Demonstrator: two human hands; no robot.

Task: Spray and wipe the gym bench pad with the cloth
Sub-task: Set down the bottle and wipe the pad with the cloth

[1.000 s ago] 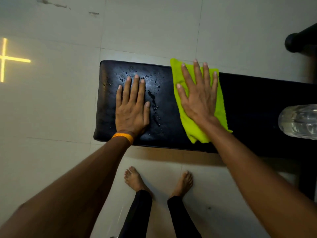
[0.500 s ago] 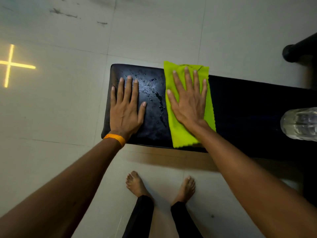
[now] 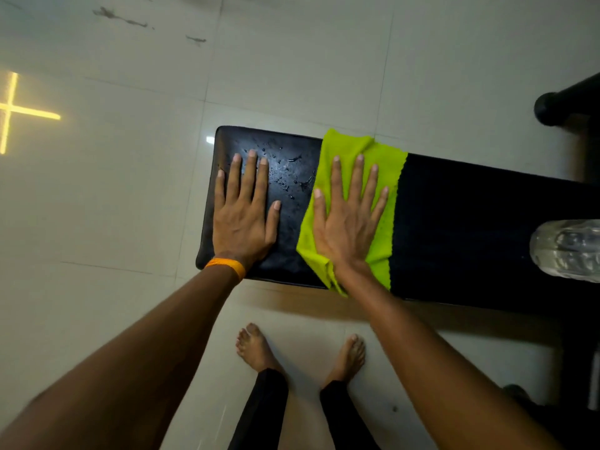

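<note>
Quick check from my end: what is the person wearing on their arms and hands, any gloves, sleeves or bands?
No gloves and no sleeves: both forearms are bare up to the picture's edge. The left hand has a narrow orange band around the wrist. The right hand and its wrist carry nothing visible. No rings or watch show on either hand.

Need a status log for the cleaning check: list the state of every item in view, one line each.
bench pad: droplets near its left end, part covered by the cloth
cloth: spread flat, pressed under the right hand
left hand: flat, bare on pad
right hand: flat, fingers spread
bottle: on the pad, clear
</note>
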